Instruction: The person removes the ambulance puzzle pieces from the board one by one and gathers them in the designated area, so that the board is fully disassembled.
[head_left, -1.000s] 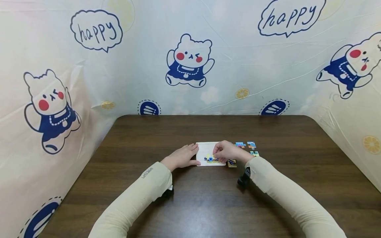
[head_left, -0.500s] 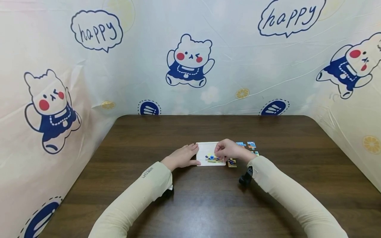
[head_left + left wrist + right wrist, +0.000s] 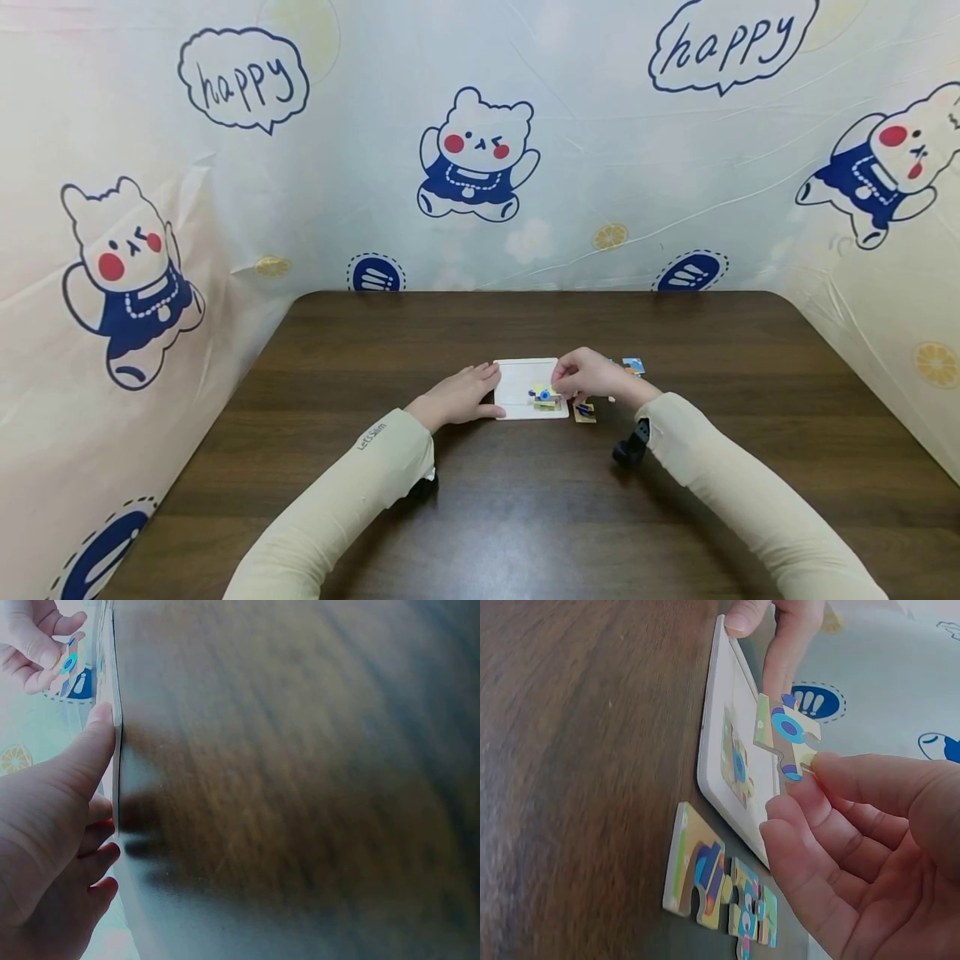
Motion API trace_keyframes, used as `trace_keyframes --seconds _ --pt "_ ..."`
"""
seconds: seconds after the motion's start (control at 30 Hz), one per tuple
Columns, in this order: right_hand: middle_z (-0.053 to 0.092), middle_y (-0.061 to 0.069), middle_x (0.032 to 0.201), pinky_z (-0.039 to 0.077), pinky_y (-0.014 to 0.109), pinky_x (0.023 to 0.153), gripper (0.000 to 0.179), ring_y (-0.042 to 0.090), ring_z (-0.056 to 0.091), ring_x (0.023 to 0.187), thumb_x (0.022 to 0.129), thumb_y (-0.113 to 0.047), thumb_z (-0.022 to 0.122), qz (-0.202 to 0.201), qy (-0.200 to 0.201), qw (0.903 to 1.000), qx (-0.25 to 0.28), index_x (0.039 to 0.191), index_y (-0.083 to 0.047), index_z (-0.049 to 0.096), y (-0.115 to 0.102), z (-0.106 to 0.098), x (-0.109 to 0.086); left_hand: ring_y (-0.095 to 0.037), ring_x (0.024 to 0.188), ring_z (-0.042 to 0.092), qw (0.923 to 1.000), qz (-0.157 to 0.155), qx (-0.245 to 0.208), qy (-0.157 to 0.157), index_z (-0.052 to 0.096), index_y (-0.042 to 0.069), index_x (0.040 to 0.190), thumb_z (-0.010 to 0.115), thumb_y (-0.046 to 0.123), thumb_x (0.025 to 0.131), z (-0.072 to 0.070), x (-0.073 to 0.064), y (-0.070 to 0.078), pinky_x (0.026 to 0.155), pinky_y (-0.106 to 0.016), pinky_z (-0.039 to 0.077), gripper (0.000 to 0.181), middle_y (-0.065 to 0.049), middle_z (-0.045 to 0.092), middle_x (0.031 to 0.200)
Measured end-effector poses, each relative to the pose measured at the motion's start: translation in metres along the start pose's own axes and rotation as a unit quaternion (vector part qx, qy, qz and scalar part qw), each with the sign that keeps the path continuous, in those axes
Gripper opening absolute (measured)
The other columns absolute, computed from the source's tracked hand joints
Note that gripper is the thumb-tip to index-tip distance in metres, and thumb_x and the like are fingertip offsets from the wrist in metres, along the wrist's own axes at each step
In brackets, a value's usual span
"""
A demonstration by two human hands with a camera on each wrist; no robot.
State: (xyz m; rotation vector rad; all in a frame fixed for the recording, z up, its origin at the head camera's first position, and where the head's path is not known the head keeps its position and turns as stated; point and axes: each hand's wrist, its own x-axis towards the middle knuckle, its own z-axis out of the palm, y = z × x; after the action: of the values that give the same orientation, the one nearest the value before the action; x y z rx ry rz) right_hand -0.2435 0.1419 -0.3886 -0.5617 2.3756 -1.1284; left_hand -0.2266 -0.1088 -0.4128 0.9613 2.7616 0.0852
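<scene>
My right hand [image 3: 588, 372] pinches a puzzle piece [image 3: 787, 735] between thumb and fingers, above the right part of a white puzzle tray [image 3: 517, 379]. A blue ring and yellow-green patches mark the piece; it is tilted and apart from the tray in the right wrist view. On the tray's surface shows a similar blue-ringed patch [image 3: 739, 761], apparently its reflection. My left hand [image 3: 457, 396] lies at the tray's left edge with fingers extended, its thumb [image 3: 94, 742] touching the rim.
Loose puzzle pieces lie right of the tray, among them a tan one [image 3: 697, 870], a piece with eyes [image 3: 746, 900] and a blue one [image 3: 633, 365]. My right hand partly hides this group in the head view. A printed cloth [image 3: 337, 167] hangs behind the brown table [image 3: 480, 517].
My right hand has drifted right, and slightly away from me, with the puzzle piece in its pinch. It now covers more of the loose pieces. The left hand and tray stay put.
</scene>
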Motion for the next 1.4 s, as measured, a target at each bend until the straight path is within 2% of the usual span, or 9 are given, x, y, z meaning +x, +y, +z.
trace_keyframes --seconds 0.17,0.37,0.6,0.8,1.0,1.23,1.4 --pt "0.058 0.009 0.069 0.054 0.036 0.059 0.006 0.021 0.055 0.064 0.087 -0.005 0.061 0.010 0.008 0.9999 -0.002 0.083 -0.001 0.062 0.003 -0.004 -0.004 -0.025 0.135 0.020 1.0000 0.003 0.000 0.002 0.030 -0.001 0.142 0.050 0.049 0.090 -0.001 0.000 0.000 0.108 -0.039 0.019 0.075 -0.015 0.025 0.147" --pt "0.059 0.008 0.071 0.053 0.037 0.059 0.006 0.019 0.056 0.066 0.087 -0.004 0.060 -0.002 0.010 0.9999 0.007 0.084 0.001 0.062 0.010 -0.011 -0.010 -0.027 0.135 0.022 0.9999 0.010 0.001 0.010 0.032 -0.002 0.141 0.052 0.047 0.090 -0.001 0.000 0.000 0.108 -0.040 0.020 0.074 -0.016 0.028 0.146" --pt "0.059 0.013 0.075 0.052 0.037 0.061 0.009 0.024 0.056 0.070 0.088 -0.008 0.060 0.009 0.006 0.9998 0.016 0.086 0.000 0.063 0.013 -0.021 -0.018 -0.025 0.135 0.021 0.9999 0.009 0.005 0.005 0.030 -0.002 0.142 0.050 0.049 0.091 0.000 0.000 0.000 0.108 -0.039 0.018 0.075 -0.015 0.026 0.147" --pt "0.060 0.011 0.076 0.052 0.036 0.060 0.009 0.025 0.056 0.071 0.089 -0.009 0.060 0.012 0.005 0.9998 0.013 0.086 -0.001 0.064 0.020 -0.028 -0.023 -0.026 0.135 0.022 0.9999 0.011 0.009 0.009 0.031 -0.002 0.141 0.051 0.048 0.091 0.001 0.000 0.000 0.108 -0.039 0.019 0.074 -0.016 0.027 0.146" --pt "0.060 0.008 0.076 0.053 0.036 0.061 0.010 0.023 0.056 0.071 0.089 -0.010 0.060 0.025 0.009 0.9996 0.000 0.087 -0.002 0.064 0.026 -0.035 -0.029 -0.025 0.135 0.021 0.9999 0.008 0.008 0.006 0.030 -0.002 0.142 0.050 0.049 0.091 0.000 -0.001 0.001 0.108 -0.038 0.018 0.074 -0.015 0.026 0.147" --pt "0.057 0.009 0.070 0.051 0.038 0.058 0.011 0.020 0.053 0.063 0.089 -0.010 0.060 0.026 0.009 0.9996 0.006 0.085 0.000 0.063 0.036 -0.041 -0.035 -0.027 0.135 0.022 0.9998 0.013 0.006 0.011 0.032 -0.003 0.141 0.051 0.048 0.091 0.000 -0.001 0.000 0.108 -0.039 0.019 0.074 -0.017 0.027 0.146" --pt "0.057 0.007 0.072 0.051 0.037 0.060 0.011 0.020 0.053 0.066 0.089 -0.010 0.061 0.033 0.007 0.9994 0.006 0.087 0.000 0.063 0.040 -0.044 -0.040 -0.027 0.135 0.022 0.9999 0.011 0.007 0.011 0.032 -0.002 0.141 0.051 0.048 0.091 0.001 0.000 0.000 0.108 -0.039 0.020 0.074 -0.016 0.027 0.146"
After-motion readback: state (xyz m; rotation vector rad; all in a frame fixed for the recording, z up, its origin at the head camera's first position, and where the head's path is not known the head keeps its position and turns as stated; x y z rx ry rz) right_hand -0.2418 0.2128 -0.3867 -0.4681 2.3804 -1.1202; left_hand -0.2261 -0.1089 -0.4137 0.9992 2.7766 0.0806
